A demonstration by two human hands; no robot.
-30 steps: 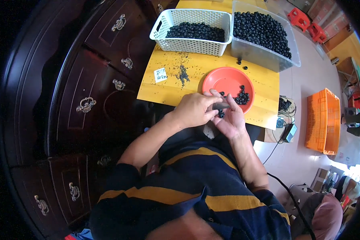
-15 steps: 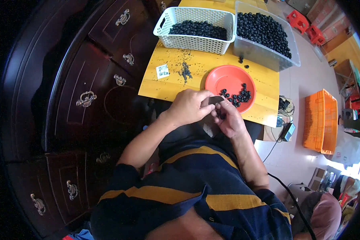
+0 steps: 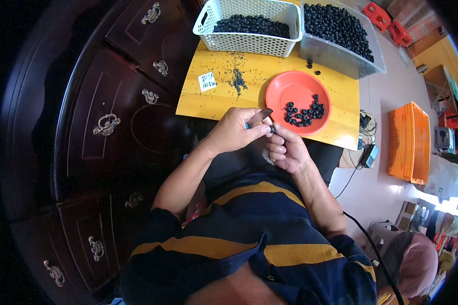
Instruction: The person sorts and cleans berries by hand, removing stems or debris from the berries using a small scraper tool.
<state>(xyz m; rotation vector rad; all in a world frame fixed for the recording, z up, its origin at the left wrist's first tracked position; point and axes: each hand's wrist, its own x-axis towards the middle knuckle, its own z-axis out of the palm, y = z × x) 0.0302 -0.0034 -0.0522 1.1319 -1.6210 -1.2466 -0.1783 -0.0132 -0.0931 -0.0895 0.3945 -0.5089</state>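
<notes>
My left hand [image 3: 234, 131] is closed around a small knife [image 3: 259, 118], its dark blade slanting up to the right and a bit of blue showing by the fingers. Against it, my right hand [image 3: 291, 152] is closed, pinching a small black ring-shaped part [image 3: 273, 129] between thumb and fingers. The left thumb reaches the part too. Just beyond the hands, a red round dish [image 3: 285, 90] on the yellow table [image 3: 198, 109] holds several more black parts [image 3: 310, 113].
At the back stand a white perforated basket [image 3: 249, 41] and a clear plastic bin [image 3: 336, 58], both with many black parts. Dark shavings [image 3: 237, 81] and a white printed card [image 3: 207, 82] lie on the table. An orange crate [image 3: 408, 145] is on the floor at right; dark drawers [image 3: 102, 107] at left.
The knife blade has turned from lying level across the fingers to slanting upward, away from the right fingers. The black part now shows between the thumbs. The view has shifted slightly.
</notes>
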